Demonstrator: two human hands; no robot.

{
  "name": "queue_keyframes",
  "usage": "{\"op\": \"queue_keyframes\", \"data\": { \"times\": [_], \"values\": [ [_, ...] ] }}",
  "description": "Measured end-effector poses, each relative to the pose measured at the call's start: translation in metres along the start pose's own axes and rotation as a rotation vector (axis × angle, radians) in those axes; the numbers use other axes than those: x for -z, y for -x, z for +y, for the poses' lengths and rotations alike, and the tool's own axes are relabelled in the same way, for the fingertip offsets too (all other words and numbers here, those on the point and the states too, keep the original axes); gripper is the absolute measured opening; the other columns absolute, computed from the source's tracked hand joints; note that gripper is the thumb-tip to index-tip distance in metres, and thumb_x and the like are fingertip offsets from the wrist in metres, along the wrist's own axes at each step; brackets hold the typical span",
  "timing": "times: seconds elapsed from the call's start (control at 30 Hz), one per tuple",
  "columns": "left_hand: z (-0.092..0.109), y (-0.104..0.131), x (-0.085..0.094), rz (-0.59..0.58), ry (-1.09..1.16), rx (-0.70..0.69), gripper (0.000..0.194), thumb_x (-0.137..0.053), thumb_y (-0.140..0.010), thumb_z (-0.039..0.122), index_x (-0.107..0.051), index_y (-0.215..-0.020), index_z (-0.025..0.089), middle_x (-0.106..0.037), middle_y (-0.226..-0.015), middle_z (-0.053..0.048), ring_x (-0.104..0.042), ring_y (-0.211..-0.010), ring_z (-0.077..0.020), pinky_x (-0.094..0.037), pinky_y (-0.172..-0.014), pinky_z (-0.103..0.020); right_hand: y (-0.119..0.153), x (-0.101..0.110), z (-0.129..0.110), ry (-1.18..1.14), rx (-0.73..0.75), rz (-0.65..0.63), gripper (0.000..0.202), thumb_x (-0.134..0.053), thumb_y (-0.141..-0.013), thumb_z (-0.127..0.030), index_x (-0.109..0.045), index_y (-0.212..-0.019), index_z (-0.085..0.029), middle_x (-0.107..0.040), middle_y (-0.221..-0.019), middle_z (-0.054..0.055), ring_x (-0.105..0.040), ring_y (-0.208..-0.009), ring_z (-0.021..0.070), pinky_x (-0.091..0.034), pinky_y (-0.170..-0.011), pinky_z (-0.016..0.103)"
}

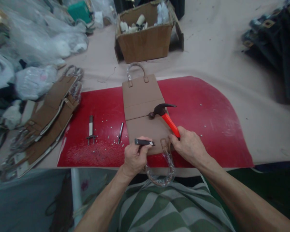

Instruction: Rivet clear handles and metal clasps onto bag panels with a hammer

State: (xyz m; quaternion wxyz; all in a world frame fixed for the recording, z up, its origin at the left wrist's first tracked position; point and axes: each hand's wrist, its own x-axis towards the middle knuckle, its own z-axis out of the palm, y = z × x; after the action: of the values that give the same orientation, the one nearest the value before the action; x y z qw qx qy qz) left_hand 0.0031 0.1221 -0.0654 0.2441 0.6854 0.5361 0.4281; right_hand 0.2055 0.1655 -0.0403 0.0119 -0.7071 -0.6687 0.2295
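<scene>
Tan panel (pixel 142 103): flat bag piece lying across the red mat (pixel 198 109), its far end beyond the mat's far edge, its near end close to the front edge of the desk (pixel 212 42).
Left hand (pixel 136 158): fingers closed on the short dark tool (pixel 141 142), which lies nearly level above the near end of the tan panel; I cannot tell if it touches.
Right hand (pixel 189 146): closed around the red grip of the hammer (pixel 170 124), beside the near handle (pixel 160 183); the head is over the middle of the panel, contact not clear.
Handles: both in clear wrap; the far handle (pixel 136 64) points to the cardboard box (pixel 145 43), the near handle hangs past the desk edge, before the striped clothing (pixel 169 206).
Room for moving: wide to the right, where the mat stretches far, with a few small bits on it; narrower to the left, with the thin rod (pixel 120 132), the pronged tool (pixel 91 129) and the small pale bits (pixel 114 141).
Left edge: brown pieces (pixel 55 90) with wrapped handles are stacked partly over the mat's left border.
Surface: mat shiny and scratched; pale cover of the desk is wrinkled.
Around: plastic bags (pixel 36 82) far left, dark pieces (pixel 277 42) far right.
</scene>
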Motion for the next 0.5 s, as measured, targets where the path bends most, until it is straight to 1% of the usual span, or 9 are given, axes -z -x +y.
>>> {"op": "queue_keyframes", "data": {
  "times": [0.27,0.5],
  "values": [
    [0.002,-0.0002,-0.0005,0.016,-0.071,-0.101,0.011,-0.058,-0.088,0.018,-0.067,-0.095,0.016,-0.075,-0.091,-0.005,-0.072,-0.086,-0.0157,-0.058,-0.079,-0.026,0.0023,0.001,0.0009,-0.011,0.008,-0.005,0.023,-0.046,-0.089,-0.038,-0.059,-0.091,-0.018,-0.065,-0.07,0.007,-0.061,-0.064,0.0221,-0.026,-0.054,0.03],
    [0.0012,0.0017,-0.0012,0.015,-0.086,-0.068,0.012,-0.058,-0.088,0.019,-0.069,-0.094,0.016,-0.075,-0.091,-0.005,-0.072,-0.085,-0.0156,-0.058,-0.078,-0.025,0.0023,-0.0001,0.0033,-0.021,0.041,0.0,0.022,-0.044,-0.09,-0.036,-0.058,-0.09,-0.019,-0.065,-0.069,0.008,-0.06,-0.063,0.0222,-0.025,-0.054,0.031]
  ]
}}
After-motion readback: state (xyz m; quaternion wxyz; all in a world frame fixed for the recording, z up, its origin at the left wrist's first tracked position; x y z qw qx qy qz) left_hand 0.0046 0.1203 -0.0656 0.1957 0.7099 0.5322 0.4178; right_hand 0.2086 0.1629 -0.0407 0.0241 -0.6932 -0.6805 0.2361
